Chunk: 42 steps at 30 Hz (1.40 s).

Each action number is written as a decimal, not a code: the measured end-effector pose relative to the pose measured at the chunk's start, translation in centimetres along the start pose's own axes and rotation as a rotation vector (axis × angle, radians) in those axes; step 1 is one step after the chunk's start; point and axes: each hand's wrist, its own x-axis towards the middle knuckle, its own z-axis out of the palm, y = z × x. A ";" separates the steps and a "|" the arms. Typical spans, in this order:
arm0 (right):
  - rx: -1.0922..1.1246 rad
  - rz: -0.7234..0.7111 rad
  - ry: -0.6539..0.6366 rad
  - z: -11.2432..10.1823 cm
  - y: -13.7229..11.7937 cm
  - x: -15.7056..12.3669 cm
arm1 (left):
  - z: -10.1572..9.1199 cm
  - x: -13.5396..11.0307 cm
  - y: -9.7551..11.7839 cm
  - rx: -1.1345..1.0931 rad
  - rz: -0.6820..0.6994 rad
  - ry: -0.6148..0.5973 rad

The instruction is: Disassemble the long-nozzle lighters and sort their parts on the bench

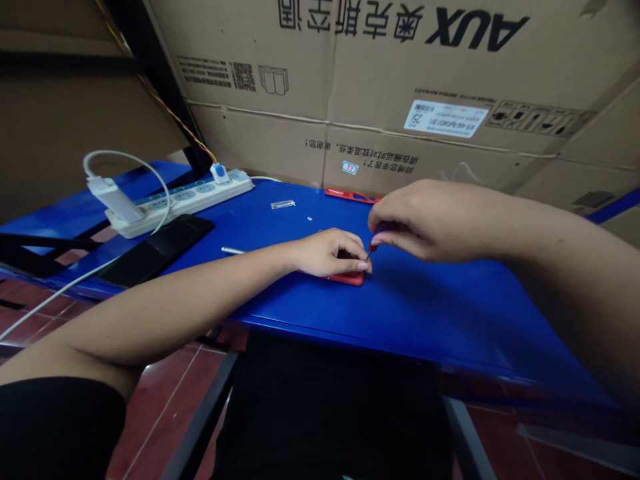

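My right hand (423, 220) pinches a small screwdriver (373, 249) with a red and dark handle, its thin shaft slanting down to the left. The shaft's tip ends at the fingertips of my left hand (330, 255). That left hand is curled over a flat red plastic piece (350, 279) on the blue table (430, 313), thumb and fingers closed at its right end. Most of the piece lies hidden under the hand. Just beyond my left forearm, a slim silver rod (233, 251) pokes out.
A red tool-like strip (350, 195) lies at the back beside a small clear and metal part (283, 205). At left are a black phone (160, 250) and a white power strip (190, 200) with a charger and cable. A large cardboard box (280, 133) walls the back.
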 end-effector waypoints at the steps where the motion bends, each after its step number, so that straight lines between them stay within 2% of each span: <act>1: -0.009 0.011 0.006 0.2 -0.1 0.2 | 0.0 0.0 0.0 0.000 0.005 0.001; 5: -0.041 0.068 0.057 0.4 -0.2 0.4 | 0.4 0.0 -0.2 -0.025 -0.034 0.000; 7: -0.027 0.065 0.112 0.5 0.3 -0.3 | 0.2 0.0 0.1 -0.049 -0.088 0.043; 10: 0.057 0.123 0.332 1.3 1.9 -2.2 | -1.3 -0.4 1.0 0.036 -0.169 0.179; 11: 0.092 0.194 0.445 2.0 2.6 -2.8 | -2.2 -0.7 1.3 0.107 -0.204 0.173; 12: 0.127 0.275 0.536 2.9 3.2 -3.2 | -3.1 -1.0 1.6 0.181 -0.248 0.114; 13: 0.163 0.341 0.570 3.9 3.8 -3.5 | -4.0 -1.4 1.8 0.257 -0.298 -0.009; 14: 0.203 0.405 0.556 5.1 4.4 -3.6 | -4.8 -1.9 1.8 0.312 -0.350 -0.157; 16: 0.294 0.515 0.520 7.4 5.1 -3.3 | -6.0 -2.6 1.7 0.394 -0.464 -0.359; 17: 0.345 0.561 0.520 8.3 5.3 -3.0 | -6.3 -2.9 1.5 0.421 -0.501 -0.411; 19: 0.416 0.625 0.526 9.7 5.3 -2.5 | -6.5 -3.2 1.1 0.461 -0.518 -0.434; 21: 0.442 0.644 0.480 10.4 5.2 -2.0 | -6.4 -3.2 0.8 0.465 -0.481 -0.414; 25: 0.373 0.626 0.217 11.4 4.5 -1.0 | -6.1 -2.8 1.1 0.448 -0.406 -0.332; 27: 0.337 0.637 0.147 11.9 4.1 -0.5 | -6.1 -2.6 1.5 0.497 -0.364 -0.256; 29: 0.316 0.656 0.153 12.0 3.6 0.0 | -6.0 -2.4 1.6 0.580 -0.315 -0.167; 31: 0.288 0.657 0.213 11.4 2.9 0.1 | -5.9 -2.3 1.5 0.670 -0.266 -0.087; 33: 0.280 0.534 0.318 10.5 1.6 0.1 | -5.8 -2.2 1.1 0.751 -0.224 -0.021; 35: 0.268 0.332 0.399 9.6 0.0 0.1 | -5.4 -2.1 0.8 0.793 -0.194 0.049; 37: 0.187 0.265 0.378 9.3 -1.9 0.3 | -5.0 -1.9 0.6 0.774 -0.162 0.106; 42: 0.060 0.400 0.223 10.2 -4.3 1.5 | -4.0 -1.5 0.6 0.766 -0.106 0.152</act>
